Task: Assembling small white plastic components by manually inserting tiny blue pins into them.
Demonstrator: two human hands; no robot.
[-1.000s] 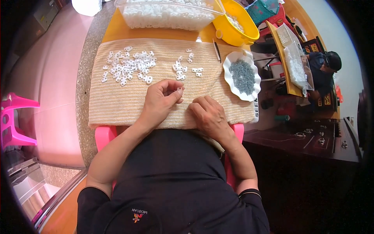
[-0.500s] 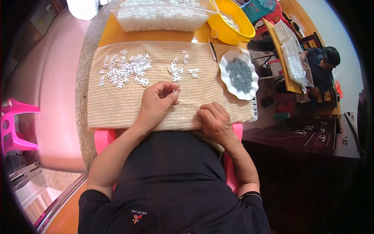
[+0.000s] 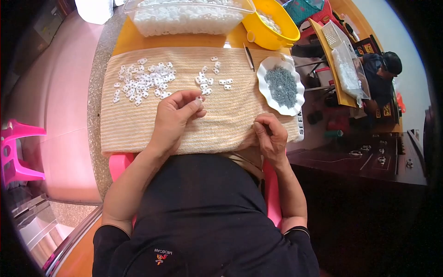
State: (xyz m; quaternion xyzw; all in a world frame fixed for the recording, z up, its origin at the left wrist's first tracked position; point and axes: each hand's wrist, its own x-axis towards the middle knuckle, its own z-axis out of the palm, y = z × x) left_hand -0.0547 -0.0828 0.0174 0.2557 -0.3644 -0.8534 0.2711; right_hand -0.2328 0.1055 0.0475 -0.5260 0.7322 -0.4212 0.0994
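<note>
My left hand (image 3: 171, 121) is closed in a pinch on a small white plastic piece (image 3: 199, 98), held just over the striped towel. My right hand (image 3: 273, 137) is at the towel's front right, thumb and forefinger pressed together; whatever they hold, if anything, is too small to make out. Beyond my left hand lies a loose pile of white two-holed plastic pieces (image 3: 146, 81). A smaller group of the same pieces (image 3: 203, 81) is spread mid-towel. To the right, a white wavy-rimmed dish (image 3: 262, 84) holds many small grey pins (image 3: 281, 87).
The beige towel (image 3: 221, 131) covers the table. A black-and-white pen-like tool (image 3: 249, 57) lies left of the dish. At the back stand a clear bin (image 3: 184, 21) of white pieces and a yellow basin (image 3: 272, 42). A co-worker (image 3: 380, 78) sits far right; a pink stool (image 3: 20, 152) stands left.
My right hand has moved right, away from my left hand, and its thumb and forefinger have come together. My left hand keeps the white piece, shifted slightly left along with the whole view.
</note>
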